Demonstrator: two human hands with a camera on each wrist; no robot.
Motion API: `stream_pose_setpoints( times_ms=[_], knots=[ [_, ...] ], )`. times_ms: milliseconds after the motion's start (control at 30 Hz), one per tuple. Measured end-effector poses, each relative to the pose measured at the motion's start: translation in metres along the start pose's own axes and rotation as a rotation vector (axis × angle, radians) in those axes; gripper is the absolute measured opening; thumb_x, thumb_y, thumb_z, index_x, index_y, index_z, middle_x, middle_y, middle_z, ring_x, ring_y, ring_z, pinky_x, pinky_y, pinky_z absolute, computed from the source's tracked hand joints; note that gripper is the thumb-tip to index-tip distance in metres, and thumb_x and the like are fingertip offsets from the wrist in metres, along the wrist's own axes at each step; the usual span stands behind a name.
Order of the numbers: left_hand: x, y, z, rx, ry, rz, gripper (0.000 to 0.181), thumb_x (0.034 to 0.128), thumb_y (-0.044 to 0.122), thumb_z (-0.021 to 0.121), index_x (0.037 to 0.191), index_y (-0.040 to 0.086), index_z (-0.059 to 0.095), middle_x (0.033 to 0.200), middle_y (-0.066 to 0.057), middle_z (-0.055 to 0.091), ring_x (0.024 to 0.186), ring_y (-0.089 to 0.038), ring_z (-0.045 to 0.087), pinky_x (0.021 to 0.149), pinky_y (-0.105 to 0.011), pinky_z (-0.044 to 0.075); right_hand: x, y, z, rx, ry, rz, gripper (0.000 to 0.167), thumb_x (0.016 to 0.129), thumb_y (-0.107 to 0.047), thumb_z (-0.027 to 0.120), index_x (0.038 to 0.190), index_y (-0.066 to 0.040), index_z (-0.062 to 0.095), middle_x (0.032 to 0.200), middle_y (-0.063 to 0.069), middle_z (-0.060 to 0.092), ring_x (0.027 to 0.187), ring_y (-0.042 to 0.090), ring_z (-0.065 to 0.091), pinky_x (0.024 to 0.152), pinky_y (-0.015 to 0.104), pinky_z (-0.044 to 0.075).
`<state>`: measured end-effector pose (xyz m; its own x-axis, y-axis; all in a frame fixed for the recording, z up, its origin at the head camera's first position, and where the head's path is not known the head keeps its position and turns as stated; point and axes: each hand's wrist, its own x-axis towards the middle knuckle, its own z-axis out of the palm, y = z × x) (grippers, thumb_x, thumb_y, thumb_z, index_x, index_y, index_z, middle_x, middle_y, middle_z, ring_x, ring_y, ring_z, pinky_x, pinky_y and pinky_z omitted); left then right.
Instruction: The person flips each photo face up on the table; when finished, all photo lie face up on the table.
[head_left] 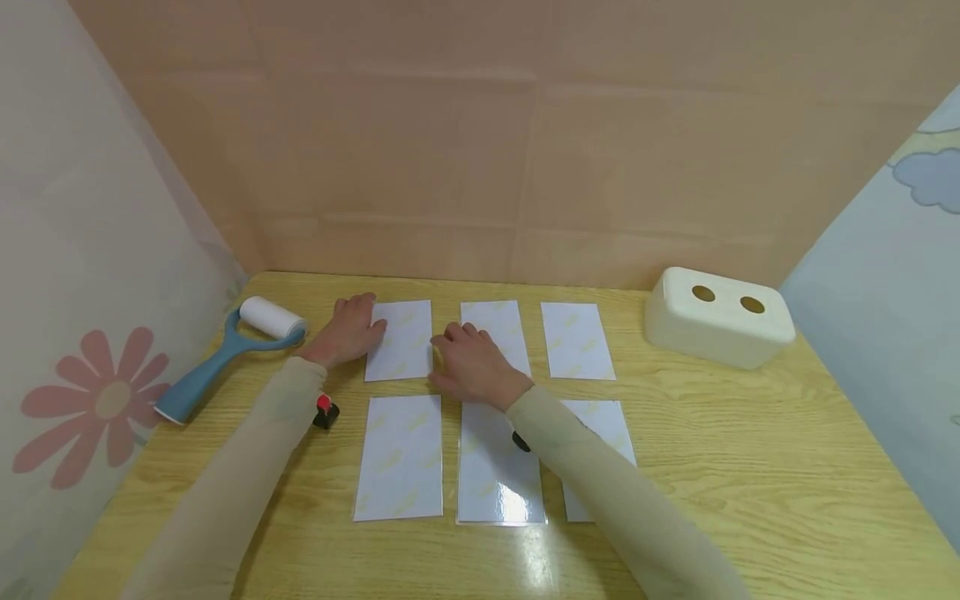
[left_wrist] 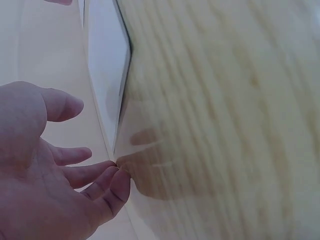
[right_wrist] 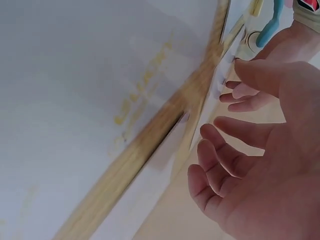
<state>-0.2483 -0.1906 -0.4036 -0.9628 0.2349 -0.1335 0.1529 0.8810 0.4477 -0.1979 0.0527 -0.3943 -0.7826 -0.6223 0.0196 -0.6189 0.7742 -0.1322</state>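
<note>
White sheets with faint yellow print lie in two rows of three on the wooden table. My left hand (head_left: 347, 332) is at the left edge of the back-left sheet (head_left: 403, 350), its thumb over that edge. In the left wrist view, its loosely bent fingertips (left_wrist: 120, 182) touch the table close to the sheet's corner (left_wrist: 107, 65). Above the gap beside the back-middle sheet (head_left: 501, 321) hovers my right hand (head_left: 480, 367), fingers relaxed and holding nothing. Its forearm partly covers the front-middle sheet (head_left: 498, 492) and front-right sheet (head_left: 611, 425).
A blue-handled lint roller (head_left: 217, 360) with a white roll lies at the left. At the back right stands a white box (head_left: 720, 325) with two round holes. The back-right sheet (head_left: 577, 342) lies uncovered. A brown-covered wall (head_left: 450, 167) rises behind the table.
</note>
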Motion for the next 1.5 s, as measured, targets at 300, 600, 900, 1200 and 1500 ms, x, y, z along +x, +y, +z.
stream_pose_setpoints(
  times_ms=[300,600,900,1200,1500],
  knots=[
    [0.0,0.002,0.0,0.004,-0.002,-0.006,0.063,0.1058,0.025,0.041,0.152,-0.014,0.023,0.153,-0.035,0.029,0.142,-0.051,0.02,0.116,-0.059,0.019,0.006,-0.001,0.0,-0.038,-0.055,0.01,0.048,0.096,-0.04,0.067,0.132,-0.008,0.064,0.116,0.008,0.058,0.099,0.025,0.051,0.081,0.038,0.046],
    [0.004,0.009,0.001,0.021,0.027,0.088,0.058,0.1044,0.02,0.042,0.148,-0.017,0.028,0.15,-0.038,0.033,0.141,-0.05,0.024,0.116,-0.056,0.015,0.004,0.002,0.002,-0.043,-0.037,0.034,0.034,0.095,-0.036,0.066,0.116,-0.01,0.069,0.113,0.007,0.058,0.098,0.026,0.052,0.081,0.038,0.045],
    [0.008,0.011,0.0,-0.021,0.02,0.048,0.059,0.1047,0.021,0.042,0.151,-0.012,0.028,0.15,-0.035,0.034,0.139,-0.053,0.026,0.115,-0.059,0.021,0.001,0.001,0.001,-0.022,-0.041,0.04,0.034,0.095,-0.036,0.065,0.118,-0.01,0.069,0.113,0.007,0.057,0.099,0.026,0.05,0.082,0.038,0.043],
    [0.011,0.007,-0.005,-0.163,0.083,0.092,0.059,0.1046,0.016,0.045,0.152,-0.013,0.025,0.145,-0.034,0.04,0.135,-0.046,0.04,0.113,-0.056,0.03,0.003,0.0,0.002,-0.018,-0.067,0.042,0.035,0.096,-0.036,0.065,0.118,-0.01,0.069,0.113,0.005,0.056,0.099,0.024,0.049,0.083,0.036,0.041],
    [0.009,0.011,-0.008,-0.239,0.172,0.106,0.056,0.1022,0.013,0.048,0.148,-0.014,0.03,0.14,-0.034,0.043,0.128,-0.045,0.043,0.111,-0.055,0.032,0.005,0.002,0.007,-0.016,-0.072,0.041,0.034,0.096,-0.037,0.065,0.118,-0.011,0.069,0.115,0.005,0.055,0.1,0.024,0.048,0.086,0.038,0.042]
  ],
)
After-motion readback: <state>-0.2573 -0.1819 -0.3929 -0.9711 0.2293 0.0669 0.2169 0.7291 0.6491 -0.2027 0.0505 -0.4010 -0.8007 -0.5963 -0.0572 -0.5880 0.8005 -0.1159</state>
